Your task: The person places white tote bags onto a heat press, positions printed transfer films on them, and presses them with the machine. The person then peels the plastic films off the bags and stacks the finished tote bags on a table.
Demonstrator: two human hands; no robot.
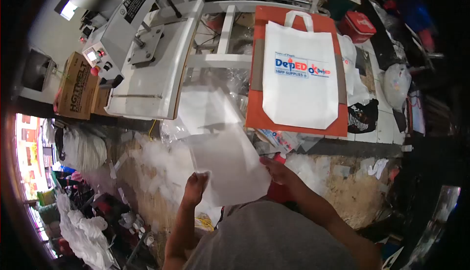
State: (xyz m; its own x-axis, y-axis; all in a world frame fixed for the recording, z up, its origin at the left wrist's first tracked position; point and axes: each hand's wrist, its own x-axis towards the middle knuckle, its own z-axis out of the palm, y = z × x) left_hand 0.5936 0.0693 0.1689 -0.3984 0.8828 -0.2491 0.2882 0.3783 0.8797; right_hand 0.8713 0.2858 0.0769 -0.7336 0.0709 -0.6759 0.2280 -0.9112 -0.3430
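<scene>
My left hand (197,187) and right hand (276,170), apart from each other, are each closed on 1 edge of the white sheet (230,167), held nearer to me than the board (254,118) and to its left. On the board lies 1 bag (298,96), printed face up. Left of the board stands the press (142,50); farther left, the carton (78,86). The red box (357,26) sits right of the board's far end.
</scene>
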